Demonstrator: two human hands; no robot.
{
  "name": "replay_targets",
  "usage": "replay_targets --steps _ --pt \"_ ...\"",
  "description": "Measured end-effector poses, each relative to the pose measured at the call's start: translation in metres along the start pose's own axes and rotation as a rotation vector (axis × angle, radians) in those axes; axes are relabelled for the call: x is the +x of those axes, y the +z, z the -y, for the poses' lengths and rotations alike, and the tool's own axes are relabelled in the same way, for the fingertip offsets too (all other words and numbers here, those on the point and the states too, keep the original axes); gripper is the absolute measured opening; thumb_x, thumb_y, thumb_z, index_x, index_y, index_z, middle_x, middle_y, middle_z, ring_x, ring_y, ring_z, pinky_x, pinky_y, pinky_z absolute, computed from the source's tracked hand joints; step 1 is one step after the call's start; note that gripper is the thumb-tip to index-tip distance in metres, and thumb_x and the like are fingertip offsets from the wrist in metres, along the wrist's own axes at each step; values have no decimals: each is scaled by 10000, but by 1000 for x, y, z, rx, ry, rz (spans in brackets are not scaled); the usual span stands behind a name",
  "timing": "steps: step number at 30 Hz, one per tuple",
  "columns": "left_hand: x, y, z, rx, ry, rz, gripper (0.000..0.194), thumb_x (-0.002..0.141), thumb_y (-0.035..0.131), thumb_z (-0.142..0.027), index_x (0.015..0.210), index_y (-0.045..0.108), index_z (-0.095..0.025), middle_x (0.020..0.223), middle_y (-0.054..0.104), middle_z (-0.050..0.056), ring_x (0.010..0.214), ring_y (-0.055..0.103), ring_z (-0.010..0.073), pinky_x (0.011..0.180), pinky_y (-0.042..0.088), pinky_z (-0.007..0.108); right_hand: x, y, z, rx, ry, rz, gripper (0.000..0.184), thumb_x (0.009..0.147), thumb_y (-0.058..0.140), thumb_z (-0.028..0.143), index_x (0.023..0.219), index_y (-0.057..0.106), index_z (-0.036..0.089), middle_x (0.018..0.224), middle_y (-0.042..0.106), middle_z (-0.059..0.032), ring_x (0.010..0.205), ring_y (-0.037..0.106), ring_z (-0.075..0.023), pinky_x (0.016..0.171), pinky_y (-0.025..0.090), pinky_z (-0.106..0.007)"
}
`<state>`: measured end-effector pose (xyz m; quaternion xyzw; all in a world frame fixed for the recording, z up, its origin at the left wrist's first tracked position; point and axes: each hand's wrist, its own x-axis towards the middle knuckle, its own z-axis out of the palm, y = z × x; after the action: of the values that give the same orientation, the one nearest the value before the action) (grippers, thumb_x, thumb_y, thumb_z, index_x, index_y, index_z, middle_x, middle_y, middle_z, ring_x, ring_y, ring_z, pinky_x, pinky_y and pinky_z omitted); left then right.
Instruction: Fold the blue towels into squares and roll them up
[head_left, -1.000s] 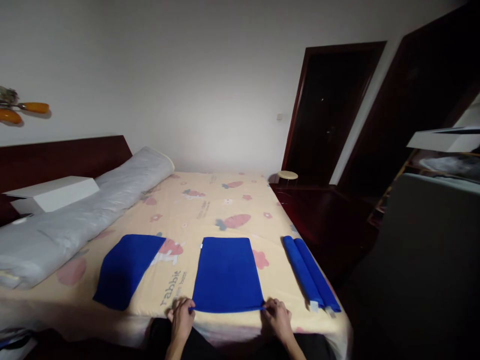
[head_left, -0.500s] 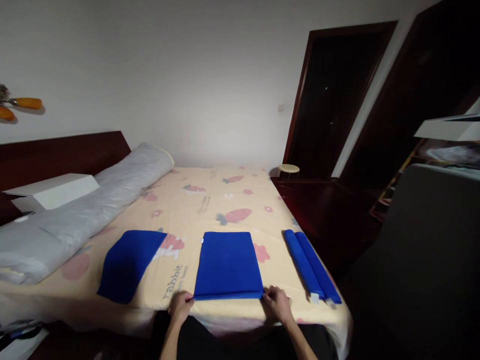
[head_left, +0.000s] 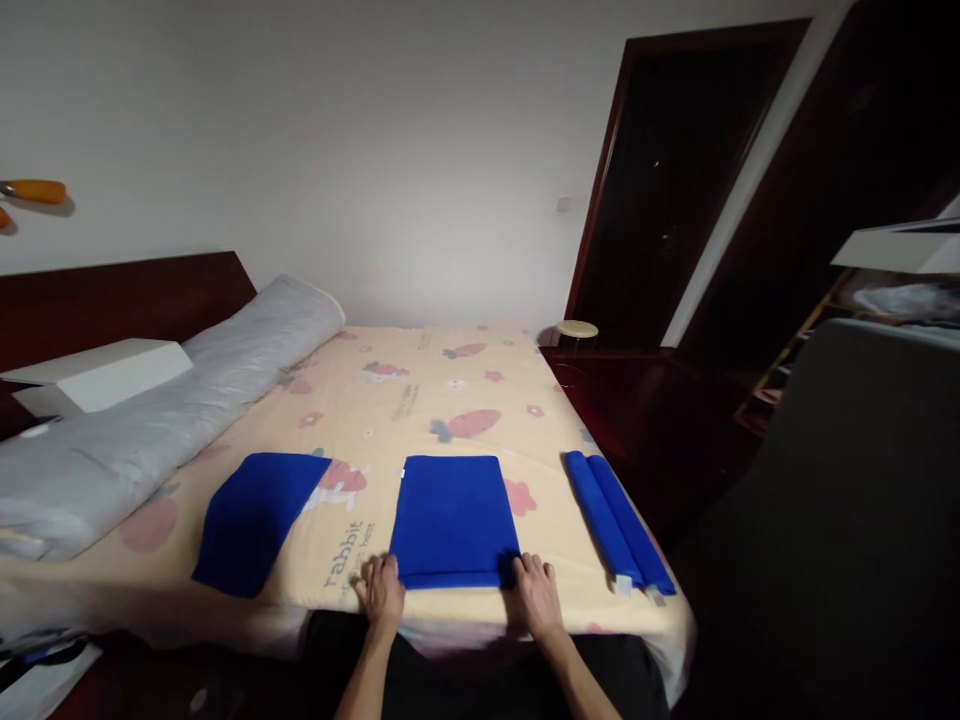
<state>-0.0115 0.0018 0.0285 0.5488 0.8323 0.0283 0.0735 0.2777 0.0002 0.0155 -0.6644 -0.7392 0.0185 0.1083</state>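
A blue towel [head_left: 454,515] lies flat on the cream patterned bed sheet [head_left: 420,410] near the bed's front edge. Its near edge is folded up into a thin roll. My left hand [head_left: 382,590] grips the left end of that rolled edge, and my right hand [head_left: 534,592] grips the right end. To the left lies a second flat blue towel [head_left: 255,520]. On the right, by the bed's side edge, lie two rolled blue towels [head_left: 619,520] side by side.
A long grey bolster [head_left: 165,400] and a white box [head_left: 90,375] lie along the dark headboard at the left. A small stool [head_left: 576,330] stands by a dark doorway. A grey chair back [head_left: 832,520] fills the right.
Both hands have moved forward, turning the towel's near edge over onto itself. The towel's flat part is now shorter. The camera has tilted slightly.
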Motion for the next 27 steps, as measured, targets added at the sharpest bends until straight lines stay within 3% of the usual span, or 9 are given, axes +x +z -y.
replay_targets --steps 6,8,10,13,17,21,24,27 --pt "-3 -6 12 -120 66 -9 188 818 457 -133 836 613 -235 953 686 13 1010 593 182 843 344 336 -5 7 2 -18 -52 1 223 871 443 120 983 624 187 978 650 -87 936 567 -248 843 331 -364" --pt "-3 -8 17 -144 77 -8 181 868 438 -236 813 611 -236 938 687 14 1025 588 203 859 350 359 -5 8 3 -23 -47 -7 195 916 442 236 965 623 184 953 648 -93 918 570 -260 835 335 -377" --pt "-4 -7 18 -158 82 -14 245 897 425 -377 837 615 -235 956 680 30 1063 568 238 899 348 407 -4 8 6 -32 -34 -15 282 959 398 349 948 625 181 939 650 -105 914 575 -274 830 338 -392" --pt "-8 -3 13 -116 70 -45 330 855 496 -508 915 628 -211 1022 658 80 1106 532 301 942 336 489 -2 8 11 -55 -3 -20 325 961 408 404 975 627 165 955 661 -130 922 584 -291 829 343 -405" --pt "-15 2 -3 -50 103 -199 289 819 577 -324 1051 632 -161 1147 610 156 1167 487 359 950 344 531 0 10 14 -81 25 -20 291 947 450 387 1008 625 162 966 671 -141 925 592 -292 832 353 -408" --pt "-19 1 -23 -118 267 -224 292 817 464 -106 1002 654 -227 1074 640 71 1064 556 242 934 397 404 -1 10 16 -93 40 -20 287 944 462 389 998 630 163 954 674 -141 918 599 -290 827 360 -404" --pt "-28 6 -42 -172 397 -220 381 858 368 -87 1042 664 -241 1101 660 58 1084 574 201 976 411 364 -1 10 16 -93 41 -21 288 942 468 385 1012 629 156 960 675 -141 922 603 -291 827 363 -402" --pt "-47 20 -65 -210 643 -179 451 904 332 -154 1258 592 -254 1332 605 49 1260 509 197 1065 393 370 -1 10 17 -87 45 -25 296 945 454 381 1014 623 149 970 671 -149 922 604 -296 828 364 -407"
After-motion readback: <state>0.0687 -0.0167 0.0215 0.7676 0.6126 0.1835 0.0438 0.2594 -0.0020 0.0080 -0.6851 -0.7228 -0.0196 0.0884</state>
